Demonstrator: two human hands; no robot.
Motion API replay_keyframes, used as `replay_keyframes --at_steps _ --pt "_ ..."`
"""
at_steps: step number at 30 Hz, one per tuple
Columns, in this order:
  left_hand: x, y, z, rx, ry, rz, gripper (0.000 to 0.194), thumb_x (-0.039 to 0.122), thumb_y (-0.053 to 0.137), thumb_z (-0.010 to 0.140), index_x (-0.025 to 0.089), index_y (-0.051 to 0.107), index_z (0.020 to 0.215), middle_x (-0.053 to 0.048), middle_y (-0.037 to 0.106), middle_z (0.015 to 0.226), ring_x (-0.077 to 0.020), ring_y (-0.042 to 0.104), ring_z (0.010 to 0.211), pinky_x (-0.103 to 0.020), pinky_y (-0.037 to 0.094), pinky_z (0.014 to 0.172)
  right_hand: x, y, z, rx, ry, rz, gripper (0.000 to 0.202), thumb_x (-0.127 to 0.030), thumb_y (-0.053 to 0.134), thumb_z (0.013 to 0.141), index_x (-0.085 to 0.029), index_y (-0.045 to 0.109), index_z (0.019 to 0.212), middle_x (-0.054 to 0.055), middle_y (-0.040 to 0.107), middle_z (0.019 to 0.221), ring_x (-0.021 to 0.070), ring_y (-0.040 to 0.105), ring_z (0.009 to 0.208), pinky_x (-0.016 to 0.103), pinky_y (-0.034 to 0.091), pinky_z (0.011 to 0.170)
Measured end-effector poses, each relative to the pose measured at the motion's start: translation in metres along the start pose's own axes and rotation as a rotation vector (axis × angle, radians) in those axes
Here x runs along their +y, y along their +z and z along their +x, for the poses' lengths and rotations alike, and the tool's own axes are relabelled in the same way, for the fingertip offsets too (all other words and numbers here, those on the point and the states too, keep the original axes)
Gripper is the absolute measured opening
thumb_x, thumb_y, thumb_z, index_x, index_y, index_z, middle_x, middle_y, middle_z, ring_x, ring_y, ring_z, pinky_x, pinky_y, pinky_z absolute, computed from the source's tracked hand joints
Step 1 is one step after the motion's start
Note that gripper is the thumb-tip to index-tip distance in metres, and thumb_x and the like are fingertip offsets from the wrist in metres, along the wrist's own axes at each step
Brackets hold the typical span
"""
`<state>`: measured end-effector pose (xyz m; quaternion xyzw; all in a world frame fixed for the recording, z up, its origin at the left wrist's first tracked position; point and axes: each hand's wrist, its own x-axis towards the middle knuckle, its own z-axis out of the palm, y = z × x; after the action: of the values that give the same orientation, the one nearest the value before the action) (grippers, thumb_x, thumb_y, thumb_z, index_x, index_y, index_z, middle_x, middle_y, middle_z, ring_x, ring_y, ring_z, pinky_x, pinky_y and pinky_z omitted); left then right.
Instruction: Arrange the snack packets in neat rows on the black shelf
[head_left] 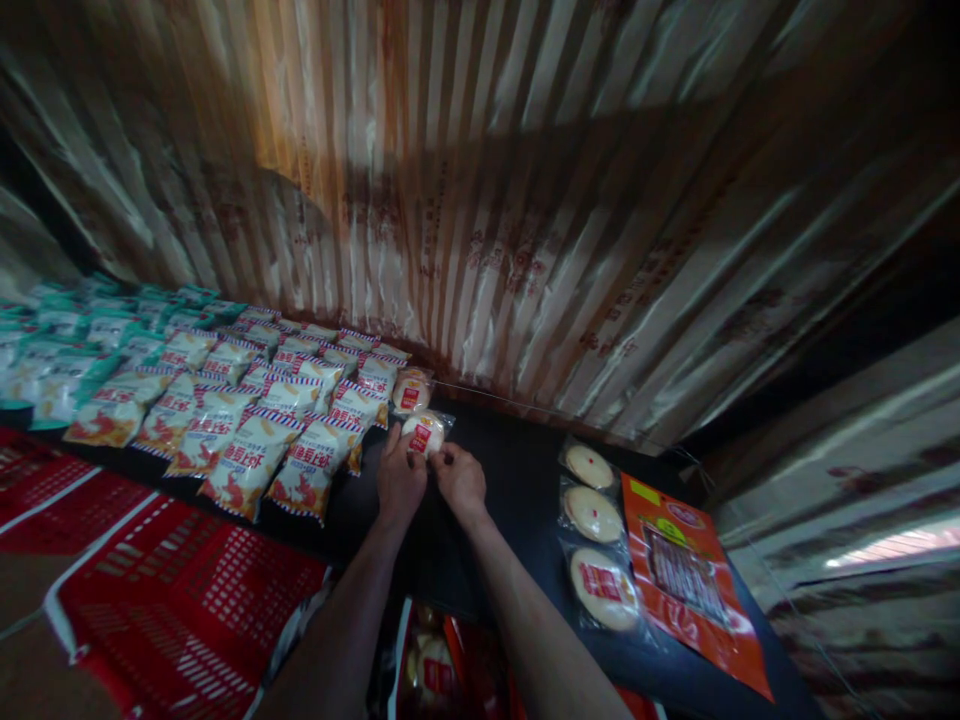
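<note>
Between my two hands is a round white cake in a clear wrapper with a red label [425, 436], at the middle of the black table. My left hand [402, 474] pinches its lower left edge. My right hand [457, 478] has its fingers closed on the lower right edge of the same wrapper. Just behind it lies another wrapped round cake [411, 391], beside the rows of white and orange snack bags [300, 465]. Farther right, a column of wrapped round cakes [594, 514] lies next to an orange packet [686, 570].
Teal and white bags [105, 330] fill the table's far left. Red plastic baskets [180, 590] stand below the front edge, and an open container with packaged items [431, 670] sits under my forearms. A corrugated wall [465, 200] rises behind the black table [510, 470].
</note>
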<state>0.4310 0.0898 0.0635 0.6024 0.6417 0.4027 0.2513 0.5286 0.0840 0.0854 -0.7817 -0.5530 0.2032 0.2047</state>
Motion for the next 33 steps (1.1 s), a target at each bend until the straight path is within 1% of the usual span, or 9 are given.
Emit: replay_keyframes --at_steps 5,10,13,16,23,27,33 --pt "0.0 0.002 0.002 0.022 0.014 0.005 0.039 0.012 0.042 0.079 0.01 0.059 0.114 -0.013 0.045 0.137 -0.0216 0.043 0.126 -0.033 0.035 0.106 -0.006 0.003 0.01 0.009 -0.013 0.01 0.019 -0.035 0.051 0.083 -0.027 0.067 0.088 0.0 0.07 0.085 0.0152 0.063 0.076 0.022 0.038 0.06" --pt "0.002 0.004 0.005 0.001 -0.006 0.011 0.041 0.012 0.04 0.081 0.009 0.057 0.117 -0.012 0.043 0.139 -0.0195 0.035 0.131 -0.03 0.028 0.11 -0.011 0.006 0.018 -0.001 -0.014 0.017 0.02 -0.035 0.051 0.083 -0.027 0.068 0.091 -0.001 0.071 0.087 0.0149 0.064 0.078 0.022 0.038 0.061" --pt "0.001 0.004 0.007 -0.012 -0.008 0.011 0.041 0.014 0.038 0.083 0.009 0.056 0.119 -0.011 0.042 0.14 -0.0188 0.033 0.133 -0.03 0.026 0.111 -0.014 0.007 0.023 -0.008 0.001 0.002 0.02 -0.036 0.051 0.082 -0.028 0.068 0.089 -0.001 0.071 0.086 0.0152 0.064 0.078 0.022 0.038 0.06" --pt "-0.002 0.006 0.01 -0.009 0.003 -0.001 0.041 0.016 0.038 0.084 0.009 0.055 0.121 -0.011 0.042 0.14 -0.0193 0.032 0.133 -0.032 0.026 0.111 -0.016 0.008 0.028 -0.013 -0.016 0.01 0.02 -0.035 0.051 0.083 -0.028 0.068 0.09 0.0 0.071 0.086 0.0147 0.064 0.078 0.022 0.039 0.061" --pt "-0.013 0.014 0.016 0.031 0.018 -0.083 0.039 0.019 0.04 0.084 0.017 0.057 0.119 -0.004 0.043 0.14 -0.0184 0.032 0.133 -0.034 0.025 0.112 -0.019 0.008 0.036 0.0 -0.043 0.042 0.022 -0.033 0.051 0.083 -0.028 0.067 0.098 0.0 0.071 0.091 0.0151 0.064 0.083 0.022 0.041 0.066" --pt "-0.013 0.014 0.017 0.016 0.012 -0.081 0.04 0.019 0.041 0.084 0.015 0.056 0.12 -0.007 0.044 0.139 -0.0189 0.031 0.133 -0.034 0.025 0.112 -0.018 0.011 0.04 0.013 -0.036 0.05 0.024 -0.033 0.051 0.083 -0.027 0.067 0.1 0.0 0.071 0.09 0.0153 0.064 0.082 0.022 0.041 0.066" --pt "-0.013 0.013 0.018 0.023 0.004 -0.093 0.041 0.018 0.041 0.084 0.012 0.055 0.122 -0.009 0.043 0.139 -0.0195 0.031 0.133 -0.034 0.025 0.112 -0.021 0.014 0.045 0.021 -0.045 0.073 0.022 -0.033 0.052 0.083 -0.026 0.067 0.097 0.0 0.071 0.088 0.0149 0.064 0.081 0.022 0.042 0.068"
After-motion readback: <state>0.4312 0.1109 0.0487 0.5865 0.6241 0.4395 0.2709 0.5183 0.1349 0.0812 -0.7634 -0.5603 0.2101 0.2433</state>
